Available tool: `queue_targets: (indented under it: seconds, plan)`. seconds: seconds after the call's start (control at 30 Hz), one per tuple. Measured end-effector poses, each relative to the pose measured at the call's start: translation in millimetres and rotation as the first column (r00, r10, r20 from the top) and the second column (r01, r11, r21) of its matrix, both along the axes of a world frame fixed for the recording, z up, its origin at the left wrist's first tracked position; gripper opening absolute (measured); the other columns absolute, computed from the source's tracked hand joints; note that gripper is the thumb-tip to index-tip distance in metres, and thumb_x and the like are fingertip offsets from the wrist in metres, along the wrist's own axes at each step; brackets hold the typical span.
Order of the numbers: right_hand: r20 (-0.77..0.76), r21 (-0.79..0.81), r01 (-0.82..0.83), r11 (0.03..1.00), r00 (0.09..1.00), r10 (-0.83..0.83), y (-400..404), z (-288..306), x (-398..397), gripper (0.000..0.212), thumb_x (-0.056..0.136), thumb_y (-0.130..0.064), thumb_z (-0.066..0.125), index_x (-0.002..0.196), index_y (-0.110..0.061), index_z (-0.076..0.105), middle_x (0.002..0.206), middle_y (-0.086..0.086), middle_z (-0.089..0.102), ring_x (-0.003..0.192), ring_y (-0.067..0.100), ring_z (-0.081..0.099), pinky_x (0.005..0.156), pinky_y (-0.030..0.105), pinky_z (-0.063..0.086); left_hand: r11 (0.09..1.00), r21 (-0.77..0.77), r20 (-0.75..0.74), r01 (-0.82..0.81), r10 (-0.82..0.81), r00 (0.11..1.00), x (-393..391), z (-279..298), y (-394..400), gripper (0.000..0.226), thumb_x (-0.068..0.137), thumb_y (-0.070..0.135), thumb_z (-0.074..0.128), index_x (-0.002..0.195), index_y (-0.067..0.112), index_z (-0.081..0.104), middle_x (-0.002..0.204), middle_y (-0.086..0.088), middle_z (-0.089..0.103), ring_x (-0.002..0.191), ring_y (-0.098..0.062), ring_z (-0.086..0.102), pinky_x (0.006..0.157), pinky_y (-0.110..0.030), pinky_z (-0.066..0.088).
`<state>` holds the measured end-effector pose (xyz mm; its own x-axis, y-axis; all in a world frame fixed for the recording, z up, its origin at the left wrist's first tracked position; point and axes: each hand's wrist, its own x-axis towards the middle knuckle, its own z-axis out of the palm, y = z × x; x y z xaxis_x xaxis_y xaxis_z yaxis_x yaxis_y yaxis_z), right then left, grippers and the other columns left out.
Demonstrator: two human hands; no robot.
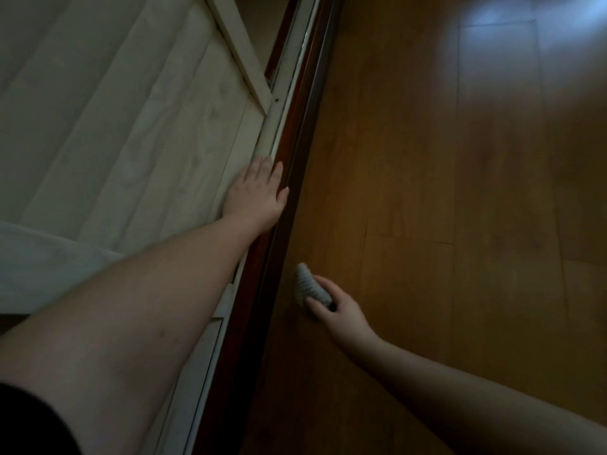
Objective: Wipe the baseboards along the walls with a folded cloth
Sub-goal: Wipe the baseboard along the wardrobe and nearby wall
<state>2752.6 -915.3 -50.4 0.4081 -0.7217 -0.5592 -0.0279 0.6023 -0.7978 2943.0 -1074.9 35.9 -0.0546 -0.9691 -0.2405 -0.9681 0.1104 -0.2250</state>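
A dark reddish-brown baseboard [297, 149] runs diagonally from the top centre down to the bottom left, between pale wall panels and the wooden floor. My right hand [341, 311] grips a folded grey ribbed cloth [308, 285], which sits low at the foot of the baseboard where it meets the floor. My left hand [256, 195] lies flat with its fingers spread on the upper edge of the baseboard and the pale trim, farther along than the cloth. It holds nothing.
Pale panelled wall or door surface [124, 126] fills the left. A white strip of trim [289, 93] tops the baseboard. Orange-brown plank floor [460, 224] spreads to the right, with a bright glare patch [505, 24] at the top right. The scene is dim.
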Motion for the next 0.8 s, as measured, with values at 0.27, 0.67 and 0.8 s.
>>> queue_targets:
  seconds: [0.27,0.67,0.8]
  plan:
    - [-0.028,-0.129,0.169,0.977,0.984,-0.174,-62.7,-5.9,-54.9,0.049,0.092,-0.024,0.066,0.136,-0.039,0.051,0.123,-0.017,0.06,0.099,-0.009,0.063,0.072,0.012,0.053,0.998,0.004,-0.355,-0.062,0.06,0.933,-11.3,-8.4,-67.9,0.061,0.106,0.037,0.032,0.158,0.012,0.012,0.165,-0.007,0.008,0.152,-0.021,0.004,0.121,-0.036,0.006]
    - [-0.04,-0.293,0.19,0.937,0.977,-0.211,-172.2,-11.1,-60.9,0.052,0.092,-0.025,0.067,0.14,-0.034,0.05,0.126,-0.016,0.06,0.106,-0.006,0.062,0.078,0.014,0.054,0.978,-0.193,-0.125,-0.083,0.059,0.99,-4.3,-41.5,-87.0,0.06,0.104,0.033,0.015,0.156,0.005,0.001,0.166,-0.009,-0.003,0.152,-0.018,-0.005,0.124,-0.035,0.002]
    - [-0.059,-0.34,0.198,0.919,0.971,-0.231,-233.8,-12.0,-53.2,0.054,0.091,-0.029,0.067,0.141,-0.037,0.048,0.127,-0.018,0.057,0.107,-0.006,0.061,0.079,0.016,0.054,0.982,-0.179,-0.177,-0.067,0.035,0.984,-1.6,-43.5,-89.7,0.059,0.103,0.029,0.016,0.157,0.008,0.0,0.166,-0.006,-0.004,0.152,-0.016,-0.004,0.124,-0.034,0.003]
